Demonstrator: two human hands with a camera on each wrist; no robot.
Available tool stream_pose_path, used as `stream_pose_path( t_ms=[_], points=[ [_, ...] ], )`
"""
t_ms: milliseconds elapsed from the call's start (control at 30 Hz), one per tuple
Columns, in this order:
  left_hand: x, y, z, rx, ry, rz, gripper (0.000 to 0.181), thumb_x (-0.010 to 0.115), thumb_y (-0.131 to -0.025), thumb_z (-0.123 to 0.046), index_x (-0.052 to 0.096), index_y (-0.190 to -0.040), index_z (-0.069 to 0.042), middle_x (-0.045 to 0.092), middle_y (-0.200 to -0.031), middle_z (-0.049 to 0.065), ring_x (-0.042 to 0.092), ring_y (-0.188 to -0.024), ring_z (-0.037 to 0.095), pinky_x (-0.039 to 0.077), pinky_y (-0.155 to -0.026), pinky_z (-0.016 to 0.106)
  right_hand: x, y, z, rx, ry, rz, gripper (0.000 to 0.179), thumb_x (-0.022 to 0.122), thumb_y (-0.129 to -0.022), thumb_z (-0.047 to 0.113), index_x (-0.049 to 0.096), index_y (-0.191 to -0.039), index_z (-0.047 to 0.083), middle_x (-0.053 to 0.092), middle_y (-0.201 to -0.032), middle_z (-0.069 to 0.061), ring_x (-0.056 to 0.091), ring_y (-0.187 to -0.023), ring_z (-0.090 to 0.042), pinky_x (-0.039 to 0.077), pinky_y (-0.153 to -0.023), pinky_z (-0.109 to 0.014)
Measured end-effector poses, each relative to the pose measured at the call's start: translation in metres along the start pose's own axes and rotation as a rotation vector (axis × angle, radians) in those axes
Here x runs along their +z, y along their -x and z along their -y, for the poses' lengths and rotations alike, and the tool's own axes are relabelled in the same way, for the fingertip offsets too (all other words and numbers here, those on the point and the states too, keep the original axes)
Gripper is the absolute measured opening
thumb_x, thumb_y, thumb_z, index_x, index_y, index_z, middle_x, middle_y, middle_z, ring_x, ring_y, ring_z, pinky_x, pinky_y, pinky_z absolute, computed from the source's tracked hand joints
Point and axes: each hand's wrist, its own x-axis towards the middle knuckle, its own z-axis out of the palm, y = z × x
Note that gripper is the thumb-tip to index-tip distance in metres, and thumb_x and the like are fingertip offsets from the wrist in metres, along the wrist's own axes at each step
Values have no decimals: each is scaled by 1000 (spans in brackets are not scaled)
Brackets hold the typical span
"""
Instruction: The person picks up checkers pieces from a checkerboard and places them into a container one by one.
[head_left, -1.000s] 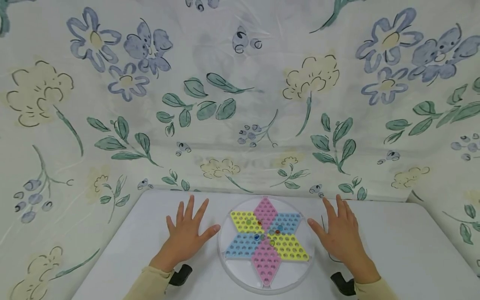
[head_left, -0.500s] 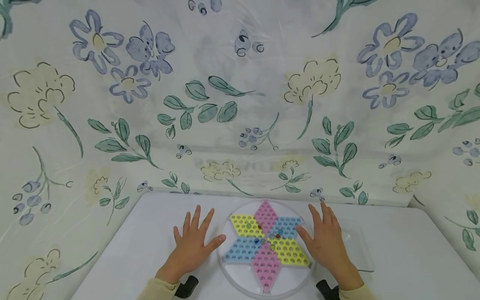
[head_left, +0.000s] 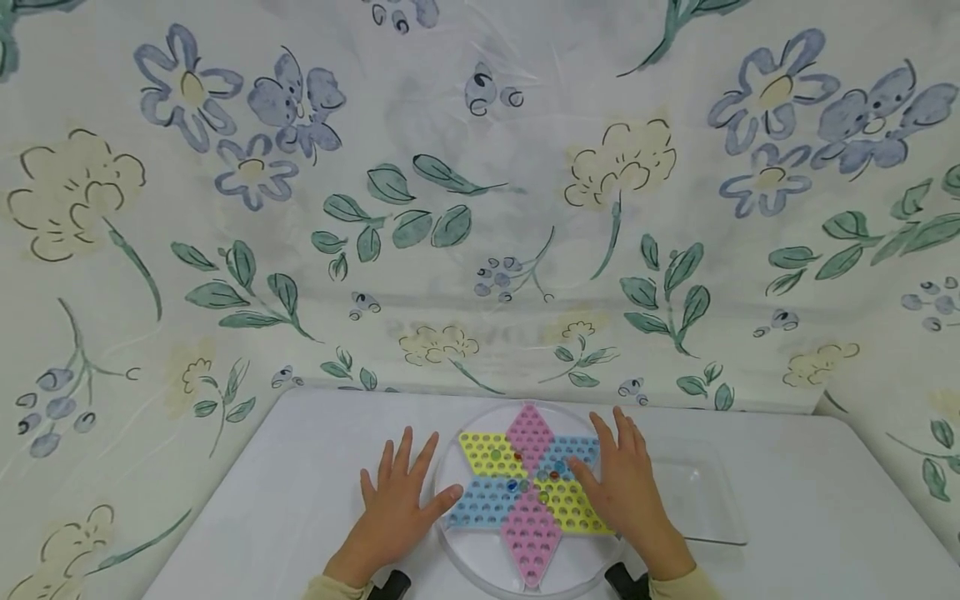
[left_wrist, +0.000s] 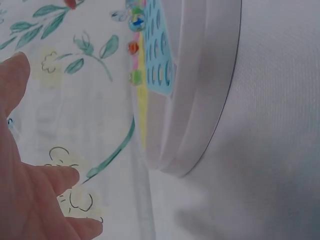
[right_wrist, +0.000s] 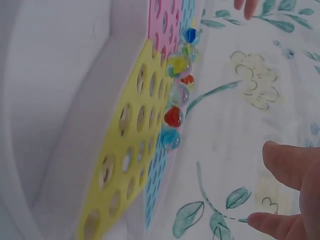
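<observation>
A round Chinese checkers board (head_left: pixel 478 554) lies on the white table, its star of pink, yellow and blue points full of holes. Several glass marbles sit near its centre, among them a dark blue marble (head_left: pixel 512 485), a red marble (right_wrist: pixel 173 116) and a light blue marble (right_wrist: pixel 170 139). My left hand (head_left: pixel 397 512) hovers at the board's left edge, fingers spread, thumb tip overlapping the blue point in the head view. On the other side my right hand (head_left: pixel 628 492) reaches over the right edge, fingers extended, thumb toward the marbles. Both hands hold nothing.
A clear shallow plastic tray (head_left: pixel 708 492) lies on the table right of my right hand. Behind the white table (head_left: pixel 285 500) hangs a flower-patterned cloth (head_left: pixel 517 192). Dark wrist mounts (head_left: pixel 392 583) show at both cuffs.
Both hands have moved inward toward the board, the left going right and nearer, the right going left over the board's edge. More of the clear tray shows. The marbles stay put.
</observation>
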Motion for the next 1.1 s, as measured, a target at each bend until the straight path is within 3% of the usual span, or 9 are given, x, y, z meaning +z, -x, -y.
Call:
stream_pose_path(
  t_ms=[500,733,1100],
  points=[
    [21,5,-5,-45,73,37,86,58,-95,-60,29,-160,-12,7,-165,26,-3,-149,53,-10,-104,81,19,-4,5,3,-60,12,61,70,-95,18,45,-146,-4,32,-151,-36,35,-134,-57,37,-102,-70],
    [28,6,-6,-49,87,47,92,64,-90,-62,32,-158,-9,10,-164,28,0,-149,53,-9,-106,79,24,-5,9,19,-63,30,50,69,-94,11,54,-140,-2,44,-141,-32,45,-124,-49,45,-98,-62],
    [32,8,-6,-40,116,85,111,71,-82,-64,22,-159,-3,13,-165,25,3,-151,48,-7,-108,77,26,-7,14,39,-127,91,39,67,-93,3,61,-131,-1,54,-125,-24,54,-116,-39,49,-96,-56]
  ],
)
